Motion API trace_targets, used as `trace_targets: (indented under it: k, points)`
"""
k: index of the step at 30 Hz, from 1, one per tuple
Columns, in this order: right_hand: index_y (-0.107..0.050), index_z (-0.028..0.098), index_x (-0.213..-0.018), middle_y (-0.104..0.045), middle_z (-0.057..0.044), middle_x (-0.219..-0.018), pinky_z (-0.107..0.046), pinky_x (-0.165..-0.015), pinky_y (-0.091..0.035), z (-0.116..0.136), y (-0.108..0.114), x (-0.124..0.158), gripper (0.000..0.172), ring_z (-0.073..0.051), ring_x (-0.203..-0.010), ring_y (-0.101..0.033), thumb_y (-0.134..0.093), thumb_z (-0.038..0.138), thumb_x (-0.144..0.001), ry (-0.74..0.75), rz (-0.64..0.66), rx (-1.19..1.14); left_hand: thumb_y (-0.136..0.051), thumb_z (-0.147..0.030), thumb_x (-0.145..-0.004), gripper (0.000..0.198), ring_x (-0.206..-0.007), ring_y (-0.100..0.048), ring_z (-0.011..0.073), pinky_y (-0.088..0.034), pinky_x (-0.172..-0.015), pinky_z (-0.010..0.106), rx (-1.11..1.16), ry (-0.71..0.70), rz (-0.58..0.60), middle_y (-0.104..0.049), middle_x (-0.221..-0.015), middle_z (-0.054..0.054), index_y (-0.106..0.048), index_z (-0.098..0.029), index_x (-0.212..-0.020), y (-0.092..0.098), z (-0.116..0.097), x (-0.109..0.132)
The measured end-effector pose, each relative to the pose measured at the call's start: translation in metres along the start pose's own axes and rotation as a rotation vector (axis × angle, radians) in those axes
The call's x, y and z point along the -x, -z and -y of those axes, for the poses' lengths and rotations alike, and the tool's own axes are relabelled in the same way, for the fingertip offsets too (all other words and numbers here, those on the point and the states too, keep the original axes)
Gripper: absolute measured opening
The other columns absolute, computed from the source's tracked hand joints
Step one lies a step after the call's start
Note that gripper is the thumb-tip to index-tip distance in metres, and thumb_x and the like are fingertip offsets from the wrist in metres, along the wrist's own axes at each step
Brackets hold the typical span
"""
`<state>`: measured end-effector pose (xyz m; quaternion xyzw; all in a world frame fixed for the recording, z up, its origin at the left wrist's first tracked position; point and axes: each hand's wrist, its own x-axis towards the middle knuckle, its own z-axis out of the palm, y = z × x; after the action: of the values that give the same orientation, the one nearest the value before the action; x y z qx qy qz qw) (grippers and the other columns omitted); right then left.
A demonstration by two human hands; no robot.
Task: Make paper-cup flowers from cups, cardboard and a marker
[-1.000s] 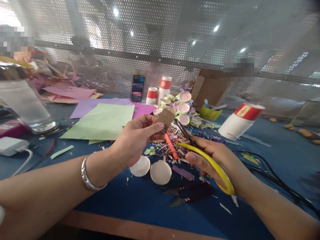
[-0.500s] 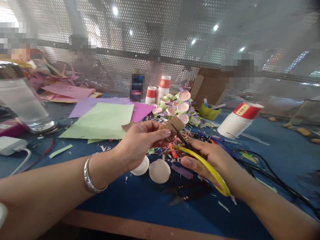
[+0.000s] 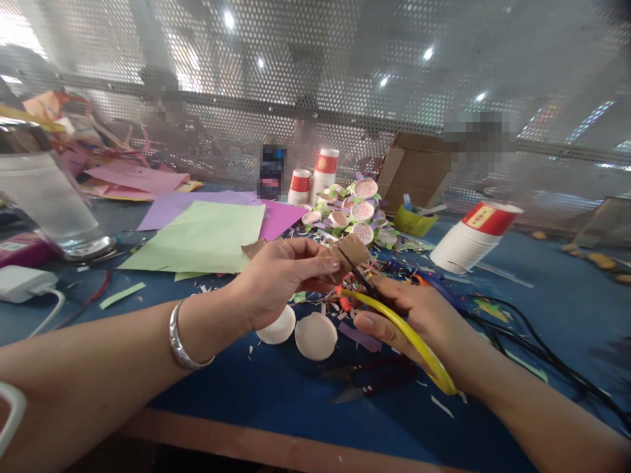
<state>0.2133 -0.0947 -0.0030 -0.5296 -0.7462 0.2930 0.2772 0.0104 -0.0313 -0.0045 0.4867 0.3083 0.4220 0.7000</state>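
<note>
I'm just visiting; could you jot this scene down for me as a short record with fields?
Left hand: the left hand pinches a brown cardboard piece
Right hand: the right hand holds yellow-handled scissors, a dark blade across the cardboard
Nearer the wearer: two white discs and thread snips
Left side: green paper sheet, glass of clear liquid
Beyond the hands: pile of small round paper crafts
Right side: stack of red-and-white paper cups
</note>
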Motion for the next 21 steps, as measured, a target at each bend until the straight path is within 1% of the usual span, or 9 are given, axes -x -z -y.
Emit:
trace_targets:
  k: [4,7,10,12,16,18,21]
  points:
    - [-0.07,0.023,-0.081,-0.068,-0.004,-0.073,-0.03,-0.065,-0.05,-0.0027,-0.0038,0.0014,0.034,-0.032,-0.095,-0.068,-0.068,0.057,-0.086,-0.01,-0.06,-0.016,-0.079,-0.017,-0.078,0.015,-0.067,-0.067,0.0117,-0.055,-0.072,0.027,0.001,-0.001,0.027,-0.07,-0.073,0.003,-0.066,-0.011,-0.073,-0.0001,0.0001,0.0003]
    - [-0.069,0.023,-0.073,-0.067,-0.004,-0.069,-0.03,-0.06,-0.049,-0.0036,-0.005,0.0022,0.037,-0.03,-0.088,-0.068,-0.068,0.058,-0.087,-0.004,-0.074,-0.01,-0.08,-0.017,-0.077,0.016,-0.067,-0.067,0.0117,-0.055,-0.072,0.027,0.004,-0.002,0.034,-0.07,-0.073,0.003,-0.066,-0.011,-0.072,-0.0005,-0.0002,0.0005]
    - [-0.066,0.023,-0.065,-0.069,-0.004,-0.069,-0.029,-0.057,-0.046,-0.0026,-0.0045,0.0027,0.042,-0.026,-0.078,-0.067,-0.067,0.06,-0.087,-0.023,-0.095,0.041,-0.08,-0.017,-0.077,0.015,-0.066,-0.067,0.0117,-0.055,-0.071,0.026,0.003,0.004,0.04,-0.071,-0.072,0.003,-0.067,-0.011,-0.072,-0.0011,-0.0012,0.0009]
    - [-0.067,0.023,-0.066,-0.069,-0.003,-0.068,-0.029,-0.056,-0.044,-0.0013,-0.004,0.003,0.044,-0.024,-0.072,-0.065,-0.066,0.062,-0.086,-0.038,-0.121,0.079,-0.079,-0.015,-0.077,0.015,-0.066,-0.067,0.0115,-0.055,-0.068,0.025,0.009,0.004,0.053,-0.07,-0.071,0.003,-0.066,-0.01,-0.072,-0.0015,-0.0024,0.0012]
    - [-0.073,0.023,-0.073,-0.063,-0.001,-0.06,-0.028,-0.053,-0.041,0.0006,-0.0044,0.0027,0.045,-0.021,-0.061,-0.059,-0.063,0.066,-0.086,-0.03,-0.145,0.144,-0.078,-0.013,-0.077,0.015,-0.064,-0.068,0.0111,-0.055,-0.067,0.024,0.001,0.008,0.055,-0.071,-0.07,0.003,-0.065,-0.011,-0.07,-0.0013,-0.0052,0.0018]
    - [-0.074,0.023,-0.075,-0.063,0.0,-0.06,-0.028,-0.052,-0.041,0.0001,-0.0054,0.002,0.044,-0.02,-0.058,-0.058,-0.063,0.065,-0.086,-0.02,-0.151,0.155,-0.078,-0.013,-0.077,0.015,-0.064,-0.068,0.0113,-0.055,-0.067,0.024,-0.011,0.013,0.051,-0.071,-0.07,0.003,-0.065,-0.011,-0.07,-0.0007,-0.0059,0.0018]
    - [-0.075,0.025,-0.077,-0.065,-0.001,-0.061,-0.028,-0.05,-0.042,-0.0038,-0.0073,0.0005,0.039,-0.023,-0.062,-0.062,-0.065,0.062,-0.087,0.002,-0.128,0.079,-0.079,-0.013,-0.076,0.017,-0.064,-0.069,0.0116,-0.055,-0.066,0.024,-0.018,0.019,0.07,-0.071,-0.069,0.004,-0.064,-0.011,-0.069,0.0003,-0.0052,0.0014]
